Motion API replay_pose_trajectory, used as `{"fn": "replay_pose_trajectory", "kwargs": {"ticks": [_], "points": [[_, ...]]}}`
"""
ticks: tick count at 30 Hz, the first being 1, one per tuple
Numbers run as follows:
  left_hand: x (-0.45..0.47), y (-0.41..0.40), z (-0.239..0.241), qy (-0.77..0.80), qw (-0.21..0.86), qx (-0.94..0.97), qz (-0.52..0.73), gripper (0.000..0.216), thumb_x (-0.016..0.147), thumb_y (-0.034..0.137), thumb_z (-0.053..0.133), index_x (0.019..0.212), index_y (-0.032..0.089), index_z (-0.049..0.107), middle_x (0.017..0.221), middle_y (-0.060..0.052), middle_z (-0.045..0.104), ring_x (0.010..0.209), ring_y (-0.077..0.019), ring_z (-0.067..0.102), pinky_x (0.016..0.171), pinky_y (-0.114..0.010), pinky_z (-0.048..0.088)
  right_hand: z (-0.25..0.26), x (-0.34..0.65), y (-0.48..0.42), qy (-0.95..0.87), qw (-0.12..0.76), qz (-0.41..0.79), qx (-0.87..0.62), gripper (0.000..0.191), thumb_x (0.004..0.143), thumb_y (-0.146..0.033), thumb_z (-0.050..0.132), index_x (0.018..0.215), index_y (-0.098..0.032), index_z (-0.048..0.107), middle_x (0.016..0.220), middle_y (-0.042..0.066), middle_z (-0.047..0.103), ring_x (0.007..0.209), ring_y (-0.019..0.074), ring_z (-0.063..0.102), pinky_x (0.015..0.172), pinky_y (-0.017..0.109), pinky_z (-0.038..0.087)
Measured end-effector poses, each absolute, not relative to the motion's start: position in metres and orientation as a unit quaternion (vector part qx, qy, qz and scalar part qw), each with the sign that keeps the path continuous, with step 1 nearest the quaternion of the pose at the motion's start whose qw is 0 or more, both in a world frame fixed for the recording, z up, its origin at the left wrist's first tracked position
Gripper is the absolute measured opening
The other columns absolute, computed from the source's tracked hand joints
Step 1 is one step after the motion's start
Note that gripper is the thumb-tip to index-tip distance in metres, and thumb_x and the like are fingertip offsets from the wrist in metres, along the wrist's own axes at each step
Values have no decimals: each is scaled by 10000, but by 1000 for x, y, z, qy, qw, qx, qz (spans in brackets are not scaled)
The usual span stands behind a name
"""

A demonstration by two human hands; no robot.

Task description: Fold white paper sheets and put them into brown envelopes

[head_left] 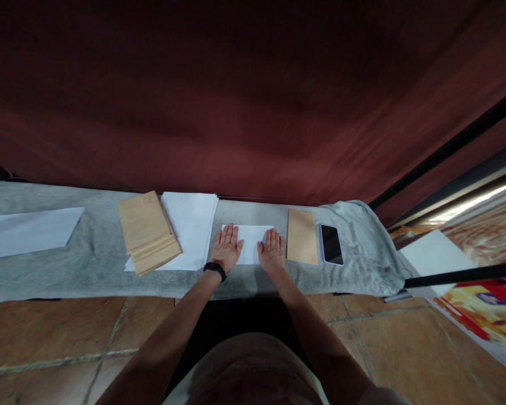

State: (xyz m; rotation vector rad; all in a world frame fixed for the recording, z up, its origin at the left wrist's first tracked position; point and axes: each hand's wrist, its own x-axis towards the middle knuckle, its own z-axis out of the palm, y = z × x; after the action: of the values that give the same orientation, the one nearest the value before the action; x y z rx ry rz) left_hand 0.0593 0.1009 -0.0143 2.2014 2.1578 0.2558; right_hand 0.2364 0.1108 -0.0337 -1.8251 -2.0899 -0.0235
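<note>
Grey plush cloth (pixel 96 284) covers a long, narrow surface at the foot of a dark red fabric hanging (pixel 244 124), where a person works at a small rectangle of white paper (pixel 249 253). The paper lies flat on the cloth directly in front of the person, between the two hands. The left hand (pixel 226 248) rests palm down on its left end and the right hand (pixel 272 253) on its right end, fingers straight and relaxed, thumbs turned inward, neither hand gripping anything. A black wristband (pixel 216 270) circles the left wrist; no maker's name can be read on it.

Just right of the white paper lies a single brown kraft envelope (pixel 302 236), its visible face plain. Beyond that, farther right of the paper, sits a smartphone (pixel 332 245) with a dark screen and a pale lavender edge.

Near the paper on its left is a stack of larger white sheets (pixel 196 225), partly covered by a fanned, tilted pile of brown kraft envelopes (pixel 145 222). The top envelope bears a small red printed mark near its upper edge, too small to read. Well to the left of the paper lies another white sheet (pixel 34 230).

Far right of the paper, low over terracotta floor tiles (pixel 379 349), a red-and-yellow printed panel (pixel 489 315) carries a food picture and a blue badge, its lettering illegible.
</note>
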Motion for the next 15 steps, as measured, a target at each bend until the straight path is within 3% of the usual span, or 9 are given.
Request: {"fn": "replay_pose_trajectory", "kwargs": {"ticks": [7,15], "points": [[60,100,-15,686,20,722,83,599,1029,360,304,1588,145,322,1670,-124,258,1553,-279,215,1262,-472,177,-27,199,105,-811,172,46,-557,508,1081,-347,318,1530,-144,443,1615,118,381,1494,269,356,1232,474,243],[59,98,-17,680,17,727,96,606,1034,389,290,1581,132,332,1661,-146,270,1548,-289,229,1262,-492,179,-34,223,106,-794,195,-1,-576,538,1059,-399,402,1538,-155,430,1613,156,377,1484,289,367,1218,492,253]]}}
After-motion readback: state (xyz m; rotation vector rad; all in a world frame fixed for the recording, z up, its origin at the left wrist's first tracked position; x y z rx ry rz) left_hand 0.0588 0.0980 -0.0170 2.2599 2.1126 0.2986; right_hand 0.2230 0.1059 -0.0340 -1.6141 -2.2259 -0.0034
